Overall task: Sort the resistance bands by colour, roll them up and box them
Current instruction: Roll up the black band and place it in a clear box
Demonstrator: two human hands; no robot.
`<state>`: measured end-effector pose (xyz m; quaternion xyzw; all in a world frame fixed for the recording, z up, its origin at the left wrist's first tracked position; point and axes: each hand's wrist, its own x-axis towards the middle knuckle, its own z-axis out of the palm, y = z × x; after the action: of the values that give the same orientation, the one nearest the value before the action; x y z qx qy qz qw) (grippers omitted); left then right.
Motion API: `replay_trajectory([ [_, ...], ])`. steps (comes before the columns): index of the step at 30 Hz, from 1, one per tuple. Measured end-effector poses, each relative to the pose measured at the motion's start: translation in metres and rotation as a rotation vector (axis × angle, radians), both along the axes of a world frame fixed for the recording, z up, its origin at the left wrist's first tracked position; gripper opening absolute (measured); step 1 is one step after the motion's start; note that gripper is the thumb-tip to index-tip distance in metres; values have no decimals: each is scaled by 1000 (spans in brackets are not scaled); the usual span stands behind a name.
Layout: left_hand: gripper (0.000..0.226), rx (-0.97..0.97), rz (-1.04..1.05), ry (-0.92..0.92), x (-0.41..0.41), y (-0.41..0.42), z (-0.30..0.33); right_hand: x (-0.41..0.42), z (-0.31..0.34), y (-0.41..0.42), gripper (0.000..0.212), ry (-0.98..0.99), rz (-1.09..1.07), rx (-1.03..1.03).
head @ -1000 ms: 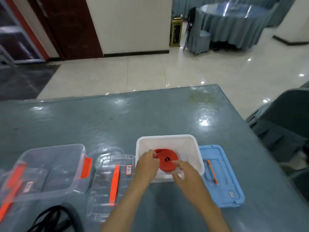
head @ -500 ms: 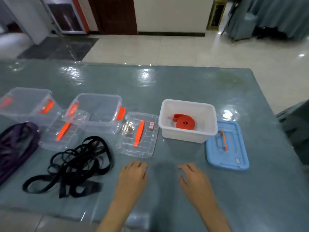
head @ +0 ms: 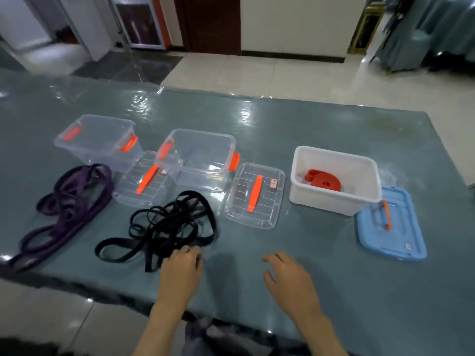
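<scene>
Both hands have left the white plastic box [head: 334, 199], where the rolled red resistance band [head: 324, 180] now lies boxed. Left of that box, the tangled black rubber bands [head: 167, 227] lie loose in front of an open clear plastic box [head: 200, 155], probably their destination. Left hand [head: 181, 273] touches their near edge, fingers relaxed; right hand [head: 288, 278] hovers spread, holding nothing. Further left lie the loose purple bands [head: 69, 206], unrolled. Lids rest beside each box, presumably for closing later.
</scene>
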<state>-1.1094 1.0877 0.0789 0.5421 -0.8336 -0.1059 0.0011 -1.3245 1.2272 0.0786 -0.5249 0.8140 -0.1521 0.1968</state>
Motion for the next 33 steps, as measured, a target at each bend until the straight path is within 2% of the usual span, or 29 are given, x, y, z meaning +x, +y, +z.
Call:
replay_trajectory([
  [10, 26, 74, -62, 84, 107, -130, -38, 113, -30, -102, 30, -50, -160, 58],
  [14, 44, 116, -13, 21, 150, -172, -55, 155, -36, -135, 27, -97, -163, 73],
  [16, 63, 237, 35, -77, 174, -193, -65, 174, -38, -149, 25, -100, -148, 74],
  [18, 70, 362, 50, -152, 195, -206, -76, 188, -38, -159, 23, -93, -143, 83],
  [20, 65, 373, 43, -100, 212, -213, -88, 199, -40, -168, 22, -93, -143, 99],
  [23, 44, 310, 44, 73, 228, -225, -99, 207, -44, -179, 22, -100, -135, 106],
  [25, 32, 316, 107, 224, 238, -237, -104, 211, -46, -186, 21, -110, -148, 97],
  [28, 31, 367, 229, 482, 251, -253, -107, 215, -48, -198, 21, -120, -157, 72],
  [31, 29, 438, 200, 503, 258, -269, -105, 221, -49, -211, 21, -122, -141, 52],
  [33, 27, 492, 143, 398, 259, -279, -103, 226, -51, -218, 20, -128, -126, 47],
])
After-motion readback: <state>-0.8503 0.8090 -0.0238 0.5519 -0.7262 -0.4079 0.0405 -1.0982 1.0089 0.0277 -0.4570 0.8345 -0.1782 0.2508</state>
